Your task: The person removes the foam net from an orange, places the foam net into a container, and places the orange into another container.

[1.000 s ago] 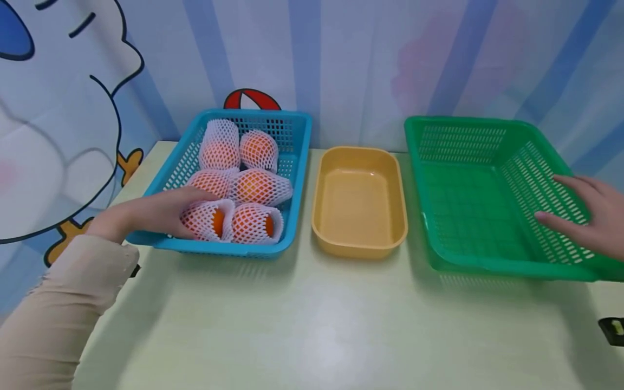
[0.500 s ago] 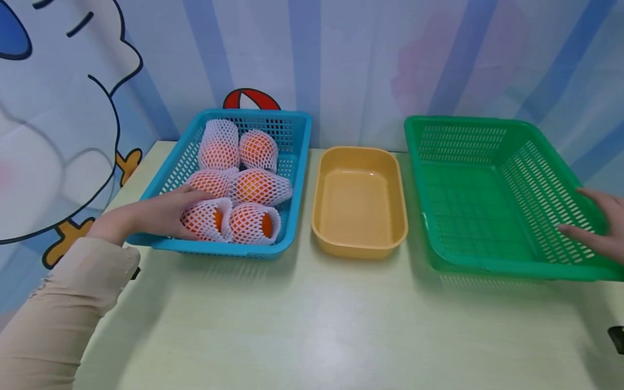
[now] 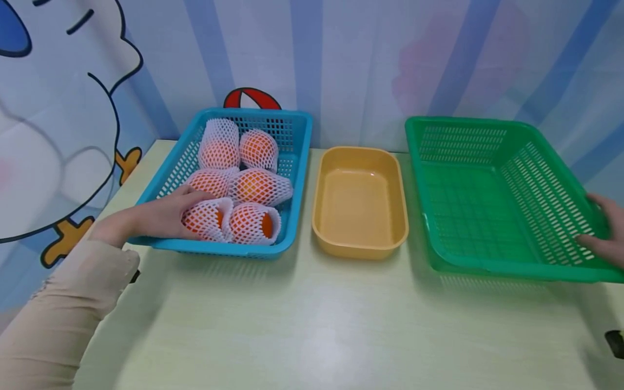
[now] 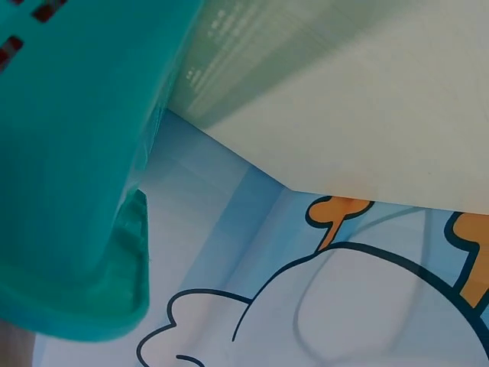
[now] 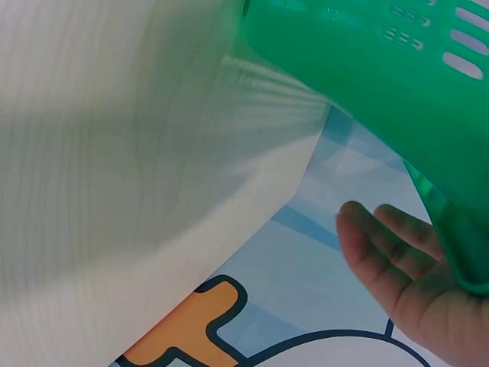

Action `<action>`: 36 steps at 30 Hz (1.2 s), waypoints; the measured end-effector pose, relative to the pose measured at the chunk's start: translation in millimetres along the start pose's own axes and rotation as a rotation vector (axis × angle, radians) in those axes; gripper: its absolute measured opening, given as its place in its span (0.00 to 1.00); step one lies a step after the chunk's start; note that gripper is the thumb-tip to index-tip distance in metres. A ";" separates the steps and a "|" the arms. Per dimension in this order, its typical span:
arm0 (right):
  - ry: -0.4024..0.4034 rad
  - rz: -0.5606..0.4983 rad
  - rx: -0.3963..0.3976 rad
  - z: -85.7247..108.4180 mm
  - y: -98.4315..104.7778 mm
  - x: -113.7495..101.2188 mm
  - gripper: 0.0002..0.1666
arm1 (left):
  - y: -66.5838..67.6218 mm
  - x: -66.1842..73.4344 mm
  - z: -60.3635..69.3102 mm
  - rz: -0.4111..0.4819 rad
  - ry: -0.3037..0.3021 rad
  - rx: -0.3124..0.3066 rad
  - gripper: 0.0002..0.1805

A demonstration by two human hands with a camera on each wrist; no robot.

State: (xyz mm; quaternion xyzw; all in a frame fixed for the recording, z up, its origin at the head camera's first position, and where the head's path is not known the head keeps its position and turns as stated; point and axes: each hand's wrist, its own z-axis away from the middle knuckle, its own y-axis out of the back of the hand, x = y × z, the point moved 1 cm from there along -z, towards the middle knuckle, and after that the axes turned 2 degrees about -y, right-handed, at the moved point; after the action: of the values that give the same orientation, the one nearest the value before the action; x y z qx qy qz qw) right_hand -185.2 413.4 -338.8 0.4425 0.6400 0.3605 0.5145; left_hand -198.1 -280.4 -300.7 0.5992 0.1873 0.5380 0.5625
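In the head view, a blue basket (image 3: 244,250) on the left holds several oranges in white foam nets. My left hand (image 3: 158,216) reaches over its near left corner and holds the front left netted orange (image 3: 203,221), thumb in front and fingers behind. Beside it lies another netted orange (image 3: 252,223). My right hand (image 3: 611,230) is at the right rim of the green basket (image 3: 507,268), thumb inside and fingers outside. In the right wrist view, the fingers (image 5: 386,252) are loosely extended, apart from the basket wall. The left wrist view hides the left hand's fingers behind the blue basket (image 4: 69,168).
A yellow plastic tub (image 3: 359,246) stands between the two baskets. All three sit along the back of a pale table (image 3: 312,319). Behind it hangs a striped cartoon curtain (image 3: 351,70).
My right hand has moved right and slightly down, from over the green basket to its right rim. The left hand stays at the same orange; the front right orange has shifted slightly left.
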 end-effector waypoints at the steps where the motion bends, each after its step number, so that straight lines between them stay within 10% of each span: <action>1: -0.003 -0.003 0.000 -0.2 -0.6 0.5 0.46 | 0.0 -0.2 0.1 -0.001 0.001 0.003 0.45; 36: -0.029 -0.047 0.002 -0.3 -2.6 1.3 0.45 | 5.8 1.4 7.6 0.033 -0.004 0.098 0.41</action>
State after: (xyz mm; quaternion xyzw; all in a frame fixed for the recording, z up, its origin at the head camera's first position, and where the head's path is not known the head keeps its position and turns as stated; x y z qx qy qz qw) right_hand -186.2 413.7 -341.6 0.4331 0.6431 0.3414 0.5313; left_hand -193.4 -284.6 -293.4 0.6301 0.2024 0.5364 0.5237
